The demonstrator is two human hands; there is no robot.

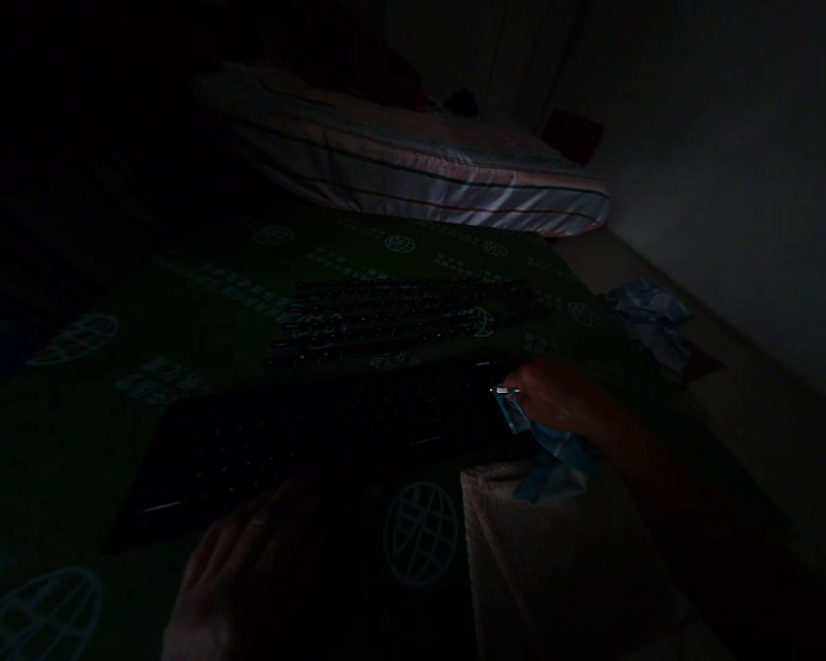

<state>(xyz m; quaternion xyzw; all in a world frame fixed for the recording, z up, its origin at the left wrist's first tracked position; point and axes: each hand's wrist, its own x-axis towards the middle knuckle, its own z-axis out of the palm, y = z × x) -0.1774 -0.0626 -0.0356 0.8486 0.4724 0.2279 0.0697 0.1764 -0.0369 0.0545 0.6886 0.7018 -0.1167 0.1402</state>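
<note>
A long black keyboard [330,427] lies across the green printed mat in front of me, very dark, with small pale dots over it. My right hand [554,395] is closed at its right end. From that hand hangs a blue-and-white cloth [561,454], and a small shiny metal piece [505,391] shows at the fingertips; what it belongs to is hidden. My left hand [238,560] rests by the keyboard's near edge, fingers stretched out, their tips lost in shadow. Behind the keyboard lie several rows of dark pieces resembling keycaps [385,312].
A folded beige towel [523,551] lies on the green mat [234,376], in front of the keyboard's right end. Beyond is a mattress with a striped cover [454,188]. Crumpled blue-white material [651,308] sits on the floor beside the wall [736,193] at right.
</note>
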